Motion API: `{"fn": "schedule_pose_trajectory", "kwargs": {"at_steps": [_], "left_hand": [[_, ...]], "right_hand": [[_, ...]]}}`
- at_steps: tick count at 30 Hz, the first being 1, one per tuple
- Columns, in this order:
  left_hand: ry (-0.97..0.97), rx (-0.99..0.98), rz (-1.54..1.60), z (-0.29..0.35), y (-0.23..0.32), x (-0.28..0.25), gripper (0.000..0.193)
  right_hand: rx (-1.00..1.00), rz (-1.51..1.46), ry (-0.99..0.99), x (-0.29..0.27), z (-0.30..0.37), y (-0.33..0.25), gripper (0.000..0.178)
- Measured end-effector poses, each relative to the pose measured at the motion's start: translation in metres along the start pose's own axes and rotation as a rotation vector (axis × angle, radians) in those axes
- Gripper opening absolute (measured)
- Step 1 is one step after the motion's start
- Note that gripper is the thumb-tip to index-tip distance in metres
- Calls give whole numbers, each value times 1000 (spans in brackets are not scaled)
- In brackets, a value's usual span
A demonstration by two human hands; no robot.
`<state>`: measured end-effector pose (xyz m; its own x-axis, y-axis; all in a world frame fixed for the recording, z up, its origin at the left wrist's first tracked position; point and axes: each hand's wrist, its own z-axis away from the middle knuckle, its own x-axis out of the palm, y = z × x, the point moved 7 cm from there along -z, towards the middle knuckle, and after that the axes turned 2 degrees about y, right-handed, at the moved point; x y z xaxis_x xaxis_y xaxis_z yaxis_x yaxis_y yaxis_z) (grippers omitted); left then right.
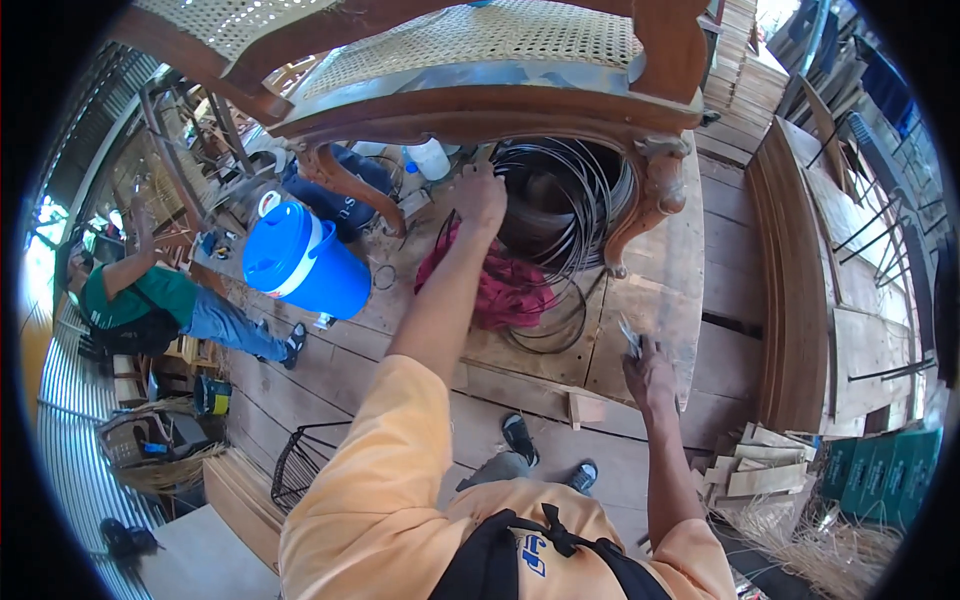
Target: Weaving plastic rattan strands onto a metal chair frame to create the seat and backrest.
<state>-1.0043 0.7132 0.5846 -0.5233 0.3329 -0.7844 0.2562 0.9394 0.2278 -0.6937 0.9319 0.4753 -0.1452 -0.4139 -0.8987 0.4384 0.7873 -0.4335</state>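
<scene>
- L hand (480, 205) is sitting at the L rim of a coil of dark strands (600, 185); its fingers are looking curled, but can't tell if they're pinching a strand.
- R hand (650, 378) is holding a small tool (629, 338), fingers bent round its near end, pale tip pointing up-left; exact kind unclear. Held low, it's prob. staying out of the coil's way.
- Coil is lying under a carved chair (480, 103), L of one front leg (655, 195), which is prob. stopping it spreading R.
- Maroon cloth (500, 290) is bunching against the coil's near-L side, perhaps padding it; a loose loop is spilling toward the front edge.
- Tabletop (650, 300) is showing bare wood at its front-R corner, giving the R hand room; the chair's rail is limiting height over the coil.
- Blue cooler (325, 275) is standing off to the L, narrowing that side.
- Floorboards (725, 265) are running btwn the tabletop's R edge and stacked boards (790, 270), leaving a gap there.
</scene>
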Motion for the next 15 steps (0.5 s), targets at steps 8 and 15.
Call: {"fn": "schedule_pose_trajectory", "kwargs": {"at_steps": [8,15], "left_hand": [[0,414,21,-16,2,-14,13],[19,323,19,-5,-18,-92,14]], "right_hand": [[-39,312,89,16,-71,-7,49],[-115,221,84,18,-67,-6,74]]}}
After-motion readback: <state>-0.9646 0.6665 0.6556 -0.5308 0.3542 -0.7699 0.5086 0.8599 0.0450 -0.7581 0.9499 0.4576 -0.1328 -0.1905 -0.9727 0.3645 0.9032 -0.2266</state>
